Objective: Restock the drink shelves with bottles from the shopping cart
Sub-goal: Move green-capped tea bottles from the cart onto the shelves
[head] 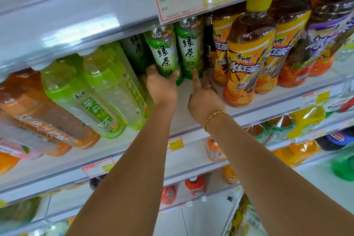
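Seen from your head, your left hand (161,86) curls round the base of a green tea bottle (165,53) standing on the shelf (183,105). Your right hand (205,97) grips nothing. Its straight forefinger touches the foot of the neighbouring green tea bottle (191,48), just beside the iced tea bottles (247,59).

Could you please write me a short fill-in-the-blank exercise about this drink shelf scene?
The hand gripping a green tea bottle is the ____ one.
The right hand touches the neighbouring green tea bottle with its ____ finger.
The front iced tea bottle has a ____ cap.
Missing words: left, index, yellow.
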Action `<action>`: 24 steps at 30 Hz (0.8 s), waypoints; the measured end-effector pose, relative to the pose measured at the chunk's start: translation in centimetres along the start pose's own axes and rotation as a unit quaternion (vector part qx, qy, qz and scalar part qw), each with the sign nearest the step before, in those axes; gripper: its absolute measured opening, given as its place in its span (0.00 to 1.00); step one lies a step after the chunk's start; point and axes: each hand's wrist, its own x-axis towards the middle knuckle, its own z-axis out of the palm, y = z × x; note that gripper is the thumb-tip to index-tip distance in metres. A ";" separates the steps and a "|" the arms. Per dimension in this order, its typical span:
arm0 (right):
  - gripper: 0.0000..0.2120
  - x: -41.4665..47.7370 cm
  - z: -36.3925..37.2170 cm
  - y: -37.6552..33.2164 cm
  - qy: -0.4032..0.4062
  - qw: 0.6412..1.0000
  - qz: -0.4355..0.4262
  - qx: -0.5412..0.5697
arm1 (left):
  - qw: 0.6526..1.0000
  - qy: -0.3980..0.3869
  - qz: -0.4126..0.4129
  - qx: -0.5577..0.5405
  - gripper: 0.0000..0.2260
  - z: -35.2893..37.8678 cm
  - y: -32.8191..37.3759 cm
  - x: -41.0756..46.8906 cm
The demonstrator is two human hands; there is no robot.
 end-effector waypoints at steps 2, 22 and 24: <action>0.36 0.6 0.4 0.0 0.011 1.000 0.013 -0.011 | 1.000 0.016 -0.005 -0.004 0.25 0.6 0.1 0.4; 0.33 6.6 1.3 -2.1 0.127 0.964 0.149 0.180 | 0.999 -0.031 -0.027 0.024 0.23 1.3 -0.6 3.1; 0.35 5.9 1.2 -2.4 0.118 0.967 0.136 0.182 | 0.997 -0.044 -0.028 0.049 0.20 1.3 -0.9 3.1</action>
